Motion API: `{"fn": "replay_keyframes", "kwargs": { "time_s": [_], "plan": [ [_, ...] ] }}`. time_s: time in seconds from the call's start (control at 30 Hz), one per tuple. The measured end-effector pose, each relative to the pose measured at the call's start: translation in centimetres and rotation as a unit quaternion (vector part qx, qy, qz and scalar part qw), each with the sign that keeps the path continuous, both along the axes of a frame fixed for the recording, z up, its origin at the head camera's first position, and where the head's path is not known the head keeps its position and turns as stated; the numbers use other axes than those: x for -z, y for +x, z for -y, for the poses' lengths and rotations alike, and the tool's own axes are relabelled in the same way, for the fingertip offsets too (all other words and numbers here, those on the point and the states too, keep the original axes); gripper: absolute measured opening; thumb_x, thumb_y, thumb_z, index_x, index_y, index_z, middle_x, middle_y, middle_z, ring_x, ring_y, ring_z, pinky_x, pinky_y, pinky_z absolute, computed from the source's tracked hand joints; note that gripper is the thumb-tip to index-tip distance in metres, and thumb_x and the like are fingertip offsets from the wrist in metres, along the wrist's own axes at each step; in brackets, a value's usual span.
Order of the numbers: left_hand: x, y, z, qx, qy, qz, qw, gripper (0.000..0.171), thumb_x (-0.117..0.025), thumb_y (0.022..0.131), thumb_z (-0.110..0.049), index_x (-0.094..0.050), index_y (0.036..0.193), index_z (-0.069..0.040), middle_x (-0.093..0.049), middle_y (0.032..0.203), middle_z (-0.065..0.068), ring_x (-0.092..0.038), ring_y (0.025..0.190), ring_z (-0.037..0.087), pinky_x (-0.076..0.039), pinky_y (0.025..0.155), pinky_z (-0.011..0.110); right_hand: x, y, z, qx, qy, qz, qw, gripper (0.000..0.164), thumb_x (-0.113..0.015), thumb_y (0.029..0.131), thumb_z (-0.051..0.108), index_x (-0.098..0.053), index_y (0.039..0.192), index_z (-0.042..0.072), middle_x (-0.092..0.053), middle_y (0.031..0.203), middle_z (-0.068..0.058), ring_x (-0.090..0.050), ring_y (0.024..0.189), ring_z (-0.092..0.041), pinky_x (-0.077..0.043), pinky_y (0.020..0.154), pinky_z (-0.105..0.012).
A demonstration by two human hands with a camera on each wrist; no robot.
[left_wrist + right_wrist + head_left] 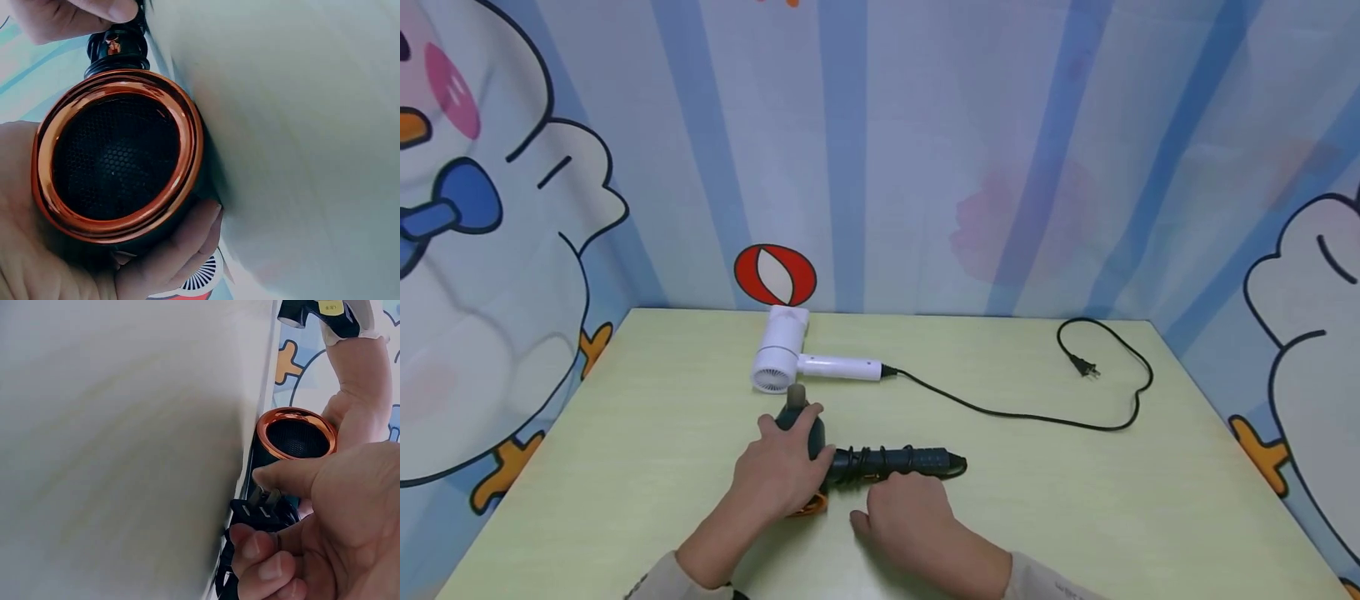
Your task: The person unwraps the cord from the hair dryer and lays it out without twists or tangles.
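A dark green hair dryer [816, 437] with a shiny copper ring [190, 134] round its mesh end lies on the table. My left hand [782, 467] grips its barrel, thumb and fingers on either side. A black cord [861, 458] is wound round the dryer's handle [925, 458]. Beside the handle is my right hand [917, 512], its fingers curled at the black two-prong plug [259, 515]. Between thumb and fingers the prongs show in the right wrist view; the cord behind them is partly hidden.
A white hair dryer [778, 346] lies farther back, its handle pointing right. Its black cord [1030, 415] loops across the right side to a plug [1082, 365]. The pale table [625, 467] meets a cartoon-printed backdrop [910, 167] at its back edge.
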State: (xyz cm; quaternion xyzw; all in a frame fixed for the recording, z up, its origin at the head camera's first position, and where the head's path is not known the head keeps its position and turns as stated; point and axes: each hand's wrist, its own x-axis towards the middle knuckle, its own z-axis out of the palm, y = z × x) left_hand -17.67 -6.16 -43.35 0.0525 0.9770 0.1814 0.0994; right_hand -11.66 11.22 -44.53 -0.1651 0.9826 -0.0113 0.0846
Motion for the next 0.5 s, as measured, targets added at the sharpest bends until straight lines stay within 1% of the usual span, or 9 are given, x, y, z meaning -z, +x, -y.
{"fn": "replay_keyframes", "kwargs": {
  "time_s": [0.07,0.2,0.27,0.4,0.5],
  "plan": [
    [-0.06,0.03,0.05,0.006,0.006,0.0,1.0,0.057,-0.059,0.099,-0.045,-0.043,0.151,-0.028,-0.042,0.128,0.036,-0.055,0.065,0.035,-0.046,0.053,0.044,-0.07,-0.01,-0.02,0.004,0.002,0.007,1.0,0.048,-0.061,0.097,0.043,-0.061,0.058,0.016,-0.046,0.052,0.003,-0.045,0.046,-0.014,-0.043,0.043,-0.034],
    [-0.07,0.13,0.2,0.009,0.025,-0.002,0.9996,0.053,-0.058,0.1,-0.041,-0.045,0.149,-0.028,-0.041,0.128,0.037,-0.054,0.062,0.034,-0.044,0.052,0.043,-0.21,-0.08,-0.15,0.001,0.004,0.026,1.0,0.036,-0.065,0.096,0.036,-0.07,0.067,0.015,-0.05,0.055,0.003,-0.046,0.048,-0.014,-0.047,0.047,-0.034],
    [0.05,0.15,0.28,0.006,0.035,0.0,0.9994,0.052,-0.058,0.101,-0.04,-0.045,0.149,-0.027,-0.041,0.128,0.038,-0.054,0.062,0.034,-0.044,0.052,0.043,-0.19,-0.02,-0.29,0.002,-0.001,0.027,1.0,0.03,-0.067,0.094,0.033,-0.072,0.07,0.015,-0.051,0.056,0.003,-0.047,0.049,-0.014,-0.048,0.047,-0.035],
    [0.32,0.08,0.46,-0.003,0.055,0.005,0.9985,0.052,-0.058,0.101,-0.038,-0.044,0.15,-0.026,-0.038,0.127,0.038,-0.054,0.063,0.035,-0.046,0.054,0.044,-0.04,0.18,-0.71,0.007,-0.017,0.014,1.0,0.028,-0.068,0.092,0.028,-0.07,0.067,0.015,-0.051,0.056,0.003,-0.046,0.049,-0.014,-0.047,0.046,-0.035],
    [0.31,-0.05,0.58,-0.004,0.066,0.004,0.9978,0.052,-0.057,0.101,-0.037,-0.043,0.15,-0.025,-0.037,0.127,0.039,-0.054,0.063,0.036,-0.047,0.055,0.045,-0.04,0.28,-0.93,0.012,-0.023,0.004,1.0,0.032,-0.068,0.091,0.026,-0.065,0.062,0.014,-0.05,0.056,0.004,-0.045,0.049,-0.013,-0.046,0.046,-0.035]
  ]
}}
